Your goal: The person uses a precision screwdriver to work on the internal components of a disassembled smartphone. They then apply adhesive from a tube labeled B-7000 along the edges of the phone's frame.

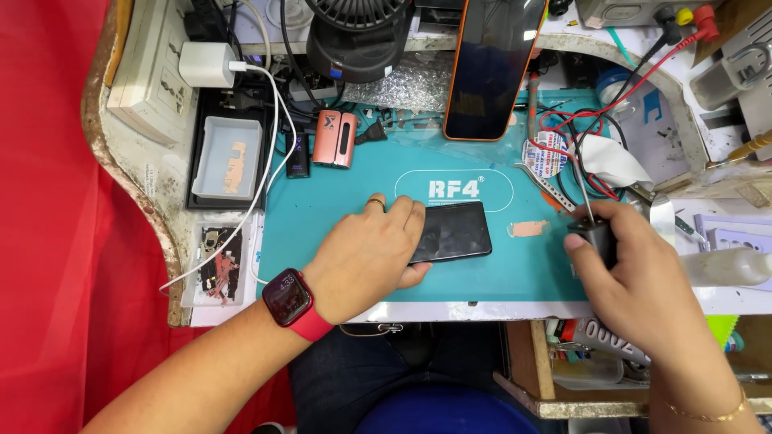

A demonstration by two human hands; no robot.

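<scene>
A black smartphone [452, 231] lies flat on a teal work mat [338, 201]. My left hand [366, 255], with a ring and a red smartwatch on the wrist, rests palm down on the phone's left end and holds it in place. My right hand [623, 269] is at the mat's right edge, closed around a small black tool [599, 237] with a thin metal rod sticking up from it. A small peach-coloured piece [528, 229] lies on the mat between the phone and the right hand.
A second phone in an orange case [490, 68] leans upright at the back. A black fan [358, 36], a pink gadget [335, 138], a white tray [229, 157], tweezers [547, 186], red and black wires [595, 133] and a crumpled tissue [615, 161] crowd the bench.
</scene>
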